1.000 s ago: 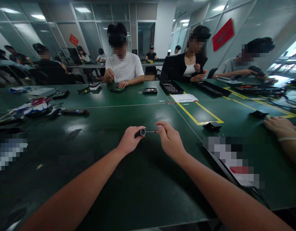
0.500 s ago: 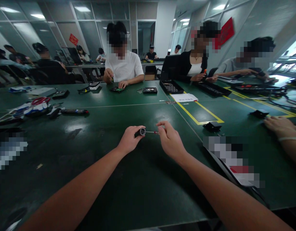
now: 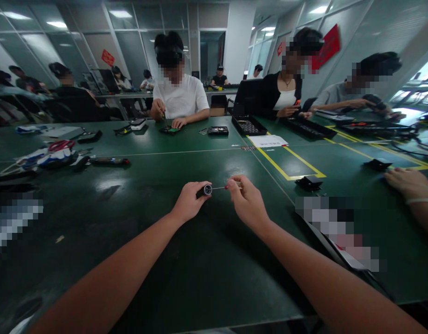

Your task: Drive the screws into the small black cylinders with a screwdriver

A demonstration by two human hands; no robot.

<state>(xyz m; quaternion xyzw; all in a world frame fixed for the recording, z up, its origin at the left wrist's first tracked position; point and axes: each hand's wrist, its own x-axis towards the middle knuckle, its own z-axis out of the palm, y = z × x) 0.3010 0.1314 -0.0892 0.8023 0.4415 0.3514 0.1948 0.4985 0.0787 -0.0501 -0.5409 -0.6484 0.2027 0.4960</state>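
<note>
Head view, left hand [image 3: 188, 200] closed round black cylinder [image 3: 204, 190], right hand [image 3: 247, 197] pinching screwdriver [image 3: 226, 187], tray [image 3: 254, 133] holding small parts [image 3: 248, 125]

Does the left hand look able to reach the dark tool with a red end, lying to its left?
Probably yes: nothing visible stands between the left hand and the dark tool, but that hand's grip holds the black cylinder, so it may need freeing first.

In the centre, the left hand [image 3: 188, 200] hides most of a black cylinder [image 3: 207, 189] and the right hand [image 3: 249, 200] much of a thin tool [image 3: 219, 188], while mosaic blurs a flat thing [image 3: 330, 227] lower right.
</note>
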